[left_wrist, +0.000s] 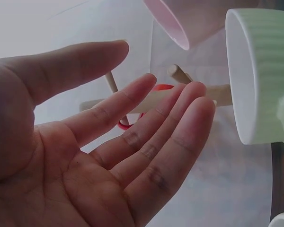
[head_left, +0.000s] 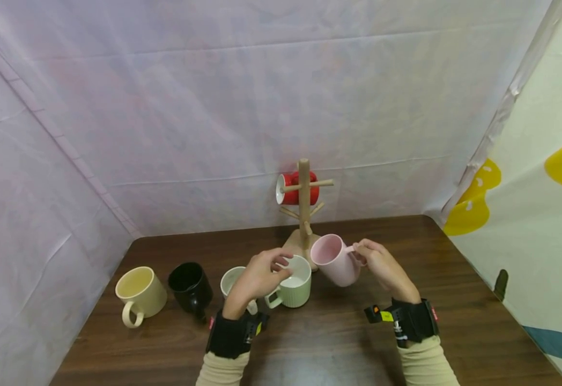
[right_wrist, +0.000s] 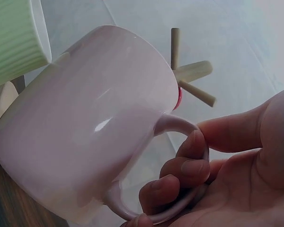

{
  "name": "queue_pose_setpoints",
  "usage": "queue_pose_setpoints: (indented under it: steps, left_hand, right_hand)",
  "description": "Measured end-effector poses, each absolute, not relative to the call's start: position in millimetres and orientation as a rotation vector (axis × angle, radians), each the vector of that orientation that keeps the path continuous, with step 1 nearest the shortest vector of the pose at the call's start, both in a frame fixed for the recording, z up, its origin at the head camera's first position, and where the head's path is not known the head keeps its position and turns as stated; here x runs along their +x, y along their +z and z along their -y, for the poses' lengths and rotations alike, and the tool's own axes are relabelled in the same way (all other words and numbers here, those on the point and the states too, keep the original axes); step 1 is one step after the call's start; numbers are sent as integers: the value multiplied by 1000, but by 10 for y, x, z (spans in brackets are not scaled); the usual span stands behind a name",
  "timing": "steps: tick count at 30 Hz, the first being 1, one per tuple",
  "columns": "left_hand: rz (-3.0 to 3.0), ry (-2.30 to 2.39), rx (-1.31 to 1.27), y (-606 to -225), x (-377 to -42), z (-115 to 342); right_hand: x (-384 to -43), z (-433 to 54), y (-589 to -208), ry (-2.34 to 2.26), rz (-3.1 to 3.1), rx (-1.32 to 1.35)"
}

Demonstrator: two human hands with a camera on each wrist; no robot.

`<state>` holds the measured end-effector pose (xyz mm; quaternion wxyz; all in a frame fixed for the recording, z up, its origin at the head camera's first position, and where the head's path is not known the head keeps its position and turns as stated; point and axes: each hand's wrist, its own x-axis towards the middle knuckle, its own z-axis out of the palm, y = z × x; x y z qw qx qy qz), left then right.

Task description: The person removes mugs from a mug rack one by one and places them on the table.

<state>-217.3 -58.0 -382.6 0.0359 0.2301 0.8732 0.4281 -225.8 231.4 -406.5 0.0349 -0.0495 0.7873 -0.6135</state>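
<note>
By its handle, my right hand (head_left: 380, 264) holds a pink mug (head_left: 337, 262), tilted with its mouth toward the left. In the right wrist view the fingers curl through the handle of that mug (right_wrist: 94, 118). My left hand (head_left: 263, 273) hovers above the light green ribbed mug (head_left: 296, 289), its fingers loosely bent and nothing in them, as the left wrist view of the hand (left_wrist: 109, 137) shows. Behind both stands a wooden mug tree (head_left: 304, 209), with a red mug (head_left: 290, 194) hanging on it near the top.
Left of the green mug is a pale mug (head_left: 230, 277), partly hidden by my left hand. Farther left stand a black mug (head_left: 189, 284) and a cream mug (head_left: 142, 295). The brown table (head_left: 310, 348) meets a fabric wall (head_left: 204, 134) at the back.
</note>
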Motion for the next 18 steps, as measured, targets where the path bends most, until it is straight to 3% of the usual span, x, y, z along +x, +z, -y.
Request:
queue_pose_setpoints:
  steps: [18]
  left_hand:
    - [-2682,1343,614,-3932,-2156,698]
  right_hand:
    - [-2299,-2309,-4124,-1914,-2363,-167]
